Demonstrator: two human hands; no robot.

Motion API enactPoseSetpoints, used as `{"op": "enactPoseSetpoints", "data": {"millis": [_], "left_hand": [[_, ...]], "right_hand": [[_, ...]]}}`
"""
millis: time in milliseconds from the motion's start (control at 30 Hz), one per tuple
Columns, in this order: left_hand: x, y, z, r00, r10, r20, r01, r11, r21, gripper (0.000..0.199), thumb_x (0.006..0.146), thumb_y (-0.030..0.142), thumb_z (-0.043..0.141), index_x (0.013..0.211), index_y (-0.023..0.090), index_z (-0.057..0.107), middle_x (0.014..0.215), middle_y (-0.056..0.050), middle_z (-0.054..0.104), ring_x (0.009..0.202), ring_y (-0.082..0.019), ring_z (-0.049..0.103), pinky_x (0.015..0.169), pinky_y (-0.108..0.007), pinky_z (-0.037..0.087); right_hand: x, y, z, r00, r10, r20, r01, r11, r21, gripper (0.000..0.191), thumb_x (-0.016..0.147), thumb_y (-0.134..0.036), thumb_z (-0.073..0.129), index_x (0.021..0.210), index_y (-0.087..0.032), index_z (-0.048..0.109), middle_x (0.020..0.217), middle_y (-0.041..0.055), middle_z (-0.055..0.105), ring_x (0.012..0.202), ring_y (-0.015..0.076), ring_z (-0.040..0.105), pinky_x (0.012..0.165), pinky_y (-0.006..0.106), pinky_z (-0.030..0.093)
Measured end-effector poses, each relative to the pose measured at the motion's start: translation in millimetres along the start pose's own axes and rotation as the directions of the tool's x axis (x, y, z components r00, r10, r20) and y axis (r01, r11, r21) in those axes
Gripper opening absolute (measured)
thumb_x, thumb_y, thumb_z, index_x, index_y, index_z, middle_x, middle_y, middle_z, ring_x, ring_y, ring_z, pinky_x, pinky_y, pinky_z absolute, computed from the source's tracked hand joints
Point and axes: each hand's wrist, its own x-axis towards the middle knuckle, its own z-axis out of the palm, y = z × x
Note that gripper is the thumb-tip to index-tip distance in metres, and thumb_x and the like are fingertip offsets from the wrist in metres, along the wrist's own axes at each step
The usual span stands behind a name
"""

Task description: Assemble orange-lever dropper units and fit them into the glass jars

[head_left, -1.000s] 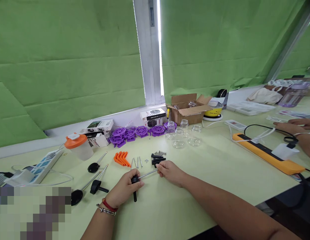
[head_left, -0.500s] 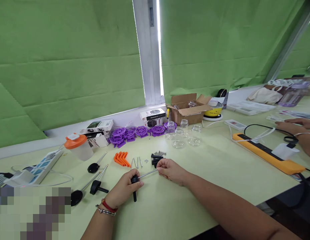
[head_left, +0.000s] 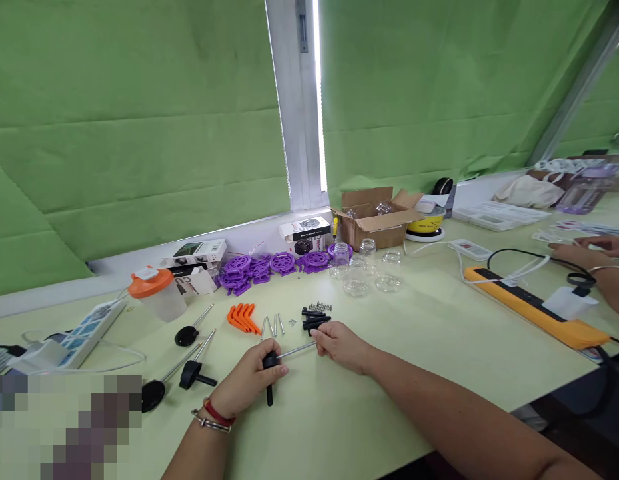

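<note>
My left hand (head_left: 252, 373) is closed on a black handled part (head_left: 270, 392), from which a thin metal rod (head_left: 296, 350) sticks out to the right. My right hand (head_left: 342, 345) pinches the far end of that rod. Just behind the right fingers lie black cylindrical pieces (head_left: 313, 313) and small springs (head_left: 322, 307). Metal screws (head_left: 276, 325) and orange angled pieces (head_left: 243, 318) rest beyond my left hand. To its left are more black parts with rods (head_left: 190, 375).
Purple wheel-like parts (head_left: 282, 263), clear glass jars (head_left: 356, 270) and an open cardboard box (head_left: 376, 230) stand at the back. A shaker cup (head_left: 162, 293) and power strip (head_left: 92, 333) are left. An orange power strip (head_left: 534, 308) and another person's hands (head_left: 584, 250) are right.
My right hand and the rod's end have shifted very slightly to the right. At the far right, the other person's fingers have moved a little.
</note>
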Motion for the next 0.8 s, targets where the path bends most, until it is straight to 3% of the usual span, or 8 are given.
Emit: {"op": "enactPoseSetpoints", "data": {"millis": [167,400,633,800], "left_hand": [[-0.1,-1.5,-0.2,1.0,0.005,-0.006,-0.005,1.0,-0.005,0.02,0.076,0.035,0.057,0.08,0.02,0.043,0.068,0.007,0.035,0.063,-0.011,0.034,0.059,-0.023,0.031],[1.8,-8.0,-2.1,1.0,0.006,-0.015,-0.007,0.999,-0.041,0.023,0.077,0.038,0.056,0.082,0.021,0.042,0.067,0.007,0.036,0.061,-0.011,0.035,0.057,-0.023,0.031],[1.8,-6.3,0.1,1.0,-0.009,-0.005,0.009,0.999,-0.051,0.022,0.076,0.037,0.057,0.081,0.021,0.042,0.065,0.008,0.035,0.06,-0.011,0.034,0.056,-0.023,0.03],[1.1,-2.8,-0.6,1.0,-0.003,-0.011,0.003,1.0,-0.028,0.021,0.076,0.036,0.057,0.081,0.02,0.043,0.066,0.007,0.035,0.061,-0.011,0.033,0.057,-0.023,0.031]], "right_hand": [[-2.7,-8.0,-0.5,0.998,0.054,0.021,-0.055,0.996,0.07,0.048,0.088,-0.056,0.037,0.067,-0.016,0.051,0.057,-0.002,0.047,0.045,0.0072,0.036,0.042,0.02,0.029],[-5.6,-13.5,-7.5,0.994,0.05,0.093,-0.069,0.974,0.214,0.021,0.083,-0.038,0.053,0.092,-0.02,0.046,0.072,-0.0026,0.056,0.047,0.0057,0.041,0.04,0.017,0.029],[-4.9,-11.9,-6.0,0.994,0.053,0.095,-0.072,0.976,0.207,0.012,0.08,-0.028,0.054,0.084,-0.02,0.045,0.069,-0.004,0.055,0.044,0.0045,0.037,0.04,0.017,0.027],[-5.4,-12.8,-4.9,0.995,0.062,0.079,-0.076,0.98,0.183,0.014,0.083,-0.032,0.052,0.081,-0.019,0.046,0.068,-0.0029,0.056,0.045,0.0053,0.037,0.041,0.018,0.028]]}}
